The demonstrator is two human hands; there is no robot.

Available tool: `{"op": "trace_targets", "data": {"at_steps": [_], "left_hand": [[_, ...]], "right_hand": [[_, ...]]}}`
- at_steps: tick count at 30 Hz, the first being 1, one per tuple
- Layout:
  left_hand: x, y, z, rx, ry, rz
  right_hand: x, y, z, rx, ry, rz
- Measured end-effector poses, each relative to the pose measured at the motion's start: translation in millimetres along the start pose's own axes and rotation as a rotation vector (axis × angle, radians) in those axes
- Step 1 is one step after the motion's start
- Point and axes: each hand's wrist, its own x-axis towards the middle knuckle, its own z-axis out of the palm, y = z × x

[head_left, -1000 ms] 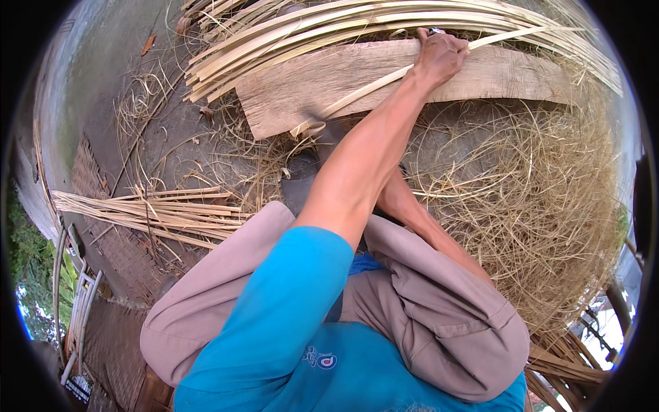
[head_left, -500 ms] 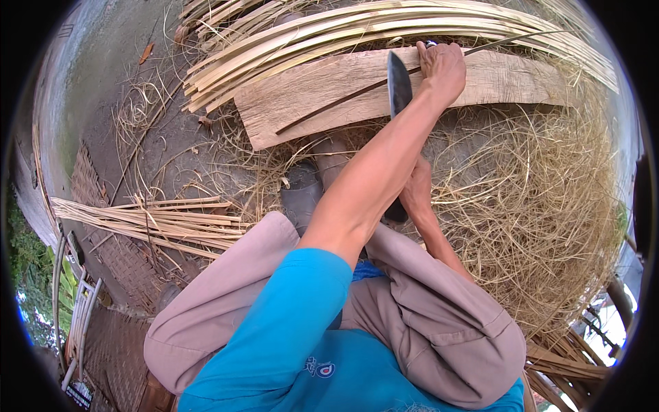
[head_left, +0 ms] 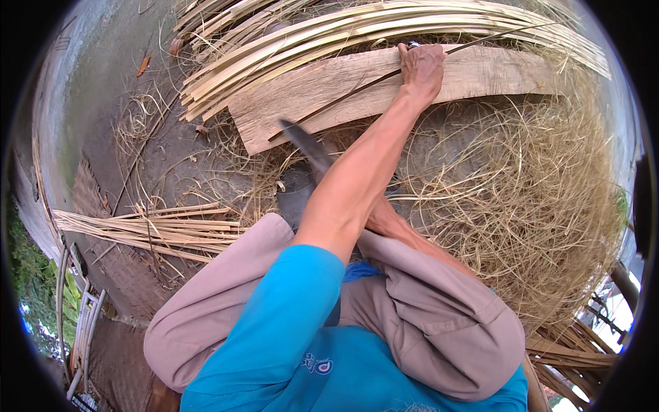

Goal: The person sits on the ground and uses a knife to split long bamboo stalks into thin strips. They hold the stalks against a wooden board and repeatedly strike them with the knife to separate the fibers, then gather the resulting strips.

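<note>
Stretched far forward, my left hand [head_left: 421, 69] is closed around a thin dark strip [head_left: 343, 97], pressing it on a flat wooden board [head_left: 480, 74]. The strip lies slantwise across the board, its near-left end close to the board's lower edge. Beneath my left forearm crosses my right arm, with my right hand [head_left: 382, 215] mostly hidden behind that forearm. From there a knife [head_left: 307, 143] points up and left, its dark blade blurred and its tip by the strip's left end. The forearm covers the knife's handle and my right fingers.
Beyond the board lies a bundle of long pale split strips [head_left: 329, 47]. A heap of curly shavings [head_left: 515, 199] spreads at the right. Shorter sticks [head_left: 151, 228] lie left of my knee, near a woven mat [head_left: 110, 240]. My trousered legs [head_left: 439, 309] are folded close in.
The knife has swung left and down along the strip, from near my left hand to the strip's left end. My right hand has moved left behind my left forearm. The left hand still grips the strip.
</note>
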Motion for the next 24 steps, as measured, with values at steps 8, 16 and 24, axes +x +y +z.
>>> {"op": "trace_targets", "data": {"at_steps": [8,16,24], "left_hand": [[-1.7,-2.5,1.5,-0.03,0.017,0.025],[-1.4,5.8,-1.8,-0.039,-0.017,0.011],[7.5,-8.2,1.1,0.009,0.066,-0.009]], "right_hand": [[15.9,9.7,-13.8,0.033,-0.088,0.19],[7.8,7.3,-8.5,0.026,0.046,0.052],[-15.4,-1.2,22.9,-0.027,-0.123,-0.119]]}}
